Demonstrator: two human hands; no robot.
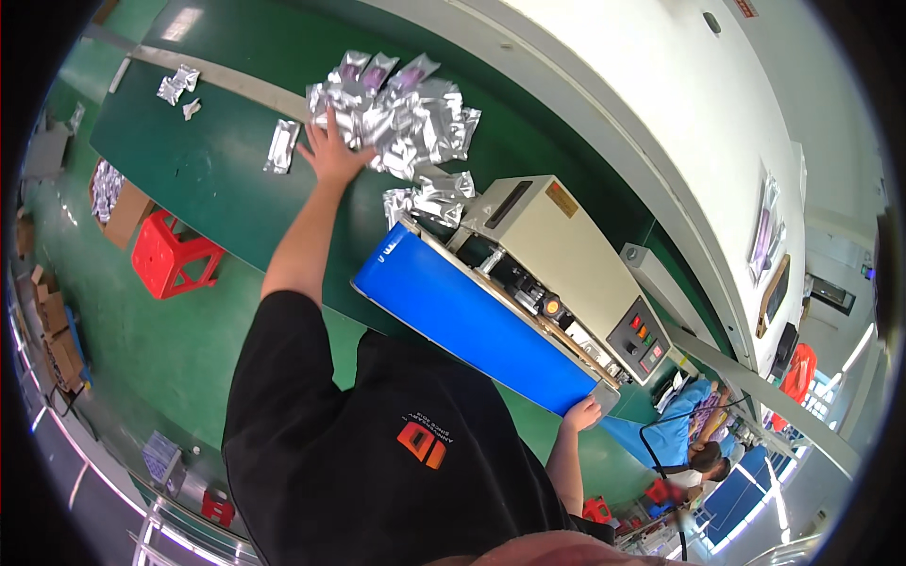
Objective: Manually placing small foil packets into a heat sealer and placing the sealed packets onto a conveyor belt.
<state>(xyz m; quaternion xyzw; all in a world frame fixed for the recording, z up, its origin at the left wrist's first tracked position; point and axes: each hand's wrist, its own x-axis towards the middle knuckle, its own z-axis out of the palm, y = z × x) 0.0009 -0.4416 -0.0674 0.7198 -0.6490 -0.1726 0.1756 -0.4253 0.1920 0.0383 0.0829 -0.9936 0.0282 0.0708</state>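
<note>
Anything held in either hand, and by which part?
Left hand: spread open at the silver packets, nothing visibly held. Right hand: at the right-end corner of the blue conveyor; whether it grips, can't tell.

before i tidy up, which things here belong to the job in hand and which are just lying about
Seemingly in use:
- silver packets, left hand at them
- blue belt, right hand at its end
- beige machine beside it

Probably just lying about:
- red stool
- brown cartons on the floor

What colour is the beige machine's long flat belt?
The long flat belt is bright blue; best view: head.
</note>
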